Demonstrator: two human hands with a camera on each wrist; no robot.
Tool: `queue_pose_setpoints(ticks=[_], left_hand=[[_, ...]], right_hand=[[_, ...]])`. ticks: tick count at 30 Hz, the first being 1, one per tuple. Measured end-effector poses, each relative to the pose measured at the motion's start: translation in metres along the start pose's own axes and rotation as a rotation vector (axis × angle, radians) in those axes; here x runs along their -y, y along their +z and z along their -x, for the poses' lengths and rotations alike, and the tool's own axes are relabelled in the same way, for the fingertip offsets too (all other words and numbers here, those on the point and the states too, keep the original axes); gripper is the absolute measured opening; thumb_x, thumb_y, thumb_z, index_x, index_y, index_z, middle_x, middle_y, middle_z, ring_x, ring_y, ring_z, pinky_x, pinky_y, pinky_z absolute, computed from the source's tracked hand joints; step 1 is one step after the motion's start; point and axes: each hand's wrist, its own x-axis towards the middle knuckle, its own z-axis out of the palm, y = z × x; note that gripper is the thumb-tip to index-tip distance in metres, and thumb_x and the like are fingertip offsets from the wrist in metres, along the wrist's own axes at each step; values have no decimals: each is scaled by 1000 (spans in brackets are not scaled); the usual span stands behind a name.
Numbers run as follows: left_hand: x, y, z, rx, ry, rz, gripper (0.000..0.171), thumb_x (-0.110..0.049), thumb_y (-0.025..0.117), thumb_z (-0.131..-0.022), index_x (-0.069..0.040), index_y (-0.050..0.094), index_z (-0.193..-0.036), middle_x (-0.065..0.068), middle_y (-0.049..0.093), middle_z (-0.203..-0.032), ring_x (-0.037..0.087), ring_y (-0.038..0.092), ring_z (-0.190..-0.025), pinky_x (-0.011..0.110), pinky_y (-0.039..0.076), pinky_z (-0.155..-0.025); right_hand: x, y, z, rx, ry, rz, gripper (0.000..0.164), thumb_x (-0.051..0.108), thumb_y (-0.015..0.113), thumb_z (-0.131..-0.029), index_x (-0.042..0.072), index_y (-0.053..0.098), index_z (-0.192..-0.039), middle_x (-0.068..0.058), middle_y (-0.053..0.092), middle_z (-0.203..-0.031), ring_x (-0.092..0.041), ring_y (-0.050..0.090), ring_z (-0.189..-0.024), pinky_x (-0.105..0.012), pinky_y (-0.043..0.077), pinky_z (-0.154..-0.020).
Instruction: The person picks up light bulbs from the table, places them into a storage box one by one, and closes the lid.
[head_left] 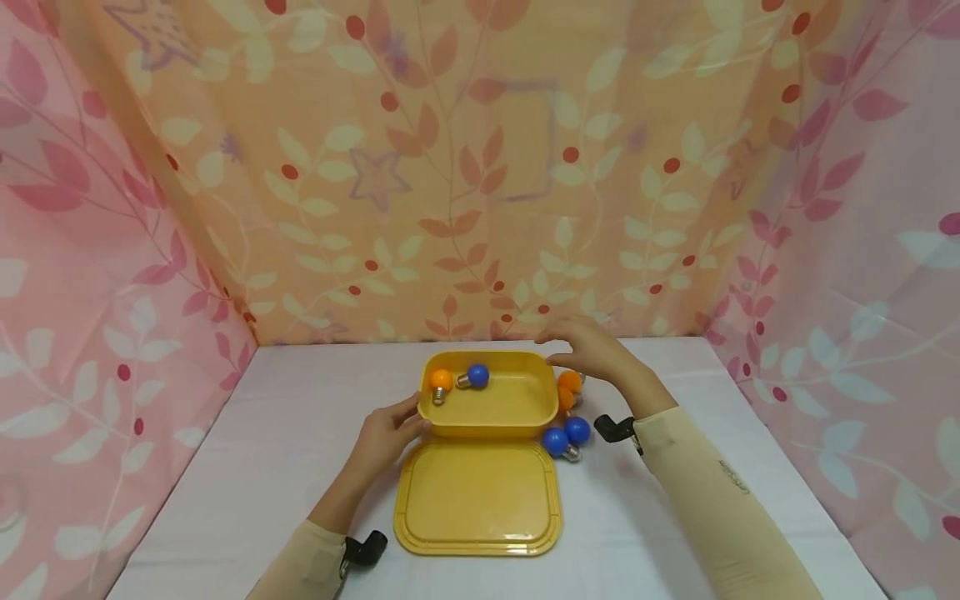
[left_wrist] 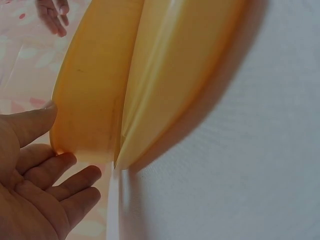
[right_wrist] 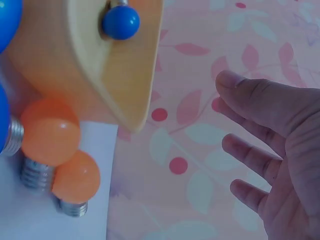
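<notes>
Touching yellow box (head_left: 517, 404) with left hand (head_left: 386, 435), fingers loosely extended; holding right hand (head_left: 592, 346) raised near its far right corner, fingers parted.

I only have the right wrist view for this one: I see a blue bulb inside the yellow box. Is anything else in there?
Observer: Yes, one orange bulb lies left of that blue bulb, inside the box.
Operator: Is there a lid around?
Observer: The yellow lid lies flat on the table, on the person's side of the box.
Operator: And the left hand?
Observer: The left hand is touching the left end of the box.
</notes>
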Motion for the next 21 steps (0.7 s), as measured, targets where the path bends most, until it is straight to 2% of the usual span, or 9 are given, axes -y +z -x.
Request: queue_pose_setpoints(ticks=[5,8,15,21], left_hand=[[0,0,0,-3,6,7,62,-32,78,-93,-20,55,-149,9,65,-140,32,56,-136,50,46,-112],[0,0,-1,-7,3,3,62,-32,78,-93,-21,55,-149,8,65,-140,32,56,-136,51,46,-112],[-1,1,-1,0,-7,-3,61,-33,77,-94,-22,54,-150,6,64,-141,31,55,-137,51,46,-112],[-2,1,0,-1,-21,8,61,-32,77,-94,-23,55,-149,7,64,-142,33,55,-137,52,46,-111]], right_hand=[[-3,0,16,-6,86,-38,35,25,80,-91,18,74,-124,-2,68,-130,-28,55,-129,-59,40,-115],[-4,2,27,-28,91,-59,35,24,81,-90,17,74,-124,-6,66,-134,-32,52,-133,-61,37,-116],[-9,10,58,-83,75,-38,34,24,81,-89,14,75,-121,-3,73,-122,-30,60,-121,-57,43,-111],[-6,20,81,-81,170,-54,36,27,81,-89,11,75,-121,-2,73,-118,-30,61,-119,-58,47,-107]])
